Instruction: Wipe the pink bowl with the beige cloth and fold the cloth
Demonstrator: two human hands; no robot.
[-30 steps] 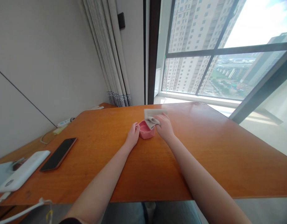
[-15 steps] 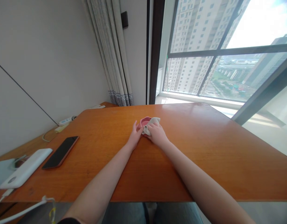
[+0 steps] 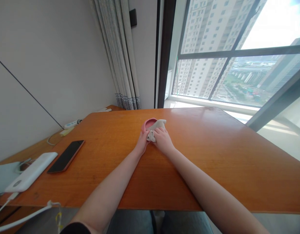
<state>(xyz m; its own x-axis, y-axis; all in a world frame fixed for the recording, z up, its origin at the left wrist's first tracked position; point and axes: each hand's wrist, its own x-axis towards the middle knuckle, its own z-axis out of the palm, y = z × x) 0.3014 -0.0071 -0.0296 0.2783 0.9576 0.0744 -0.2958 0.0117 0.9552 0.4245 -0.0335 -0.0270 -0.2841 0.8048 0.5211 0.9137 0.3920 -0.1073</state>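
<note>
A small pink bowl (image 3: 147, 124) is held in both hands over the middle of the wooden table, its open side showing. My left hand (image 3: 141, 143) grips the bowl's near left side, fingers closed against it. A light grey cloth (image 3: 160, 123) is bunched in my right hand (image 3: 162, 139), which presses it against the bowl's right side and rim. One fold of the cloth pokes out between the two hands. The bowl's near side and underside are hidden by the hands and cloth.
On the table (image 3: 101, 175) at left lie a dark phone (image 3: 66, 156) and a white power bank (image 3: 31, 172) with a cable. A power strip (image 3: 72, 124) sits by the wall. A curtain (image 3: 120, 58) and large window are beyond the table.
The bowl has shifted slightly left and tilted, so more of its rim shows. My left hand has moved from beside it to its near side. The view has turned slightly left.
</note>
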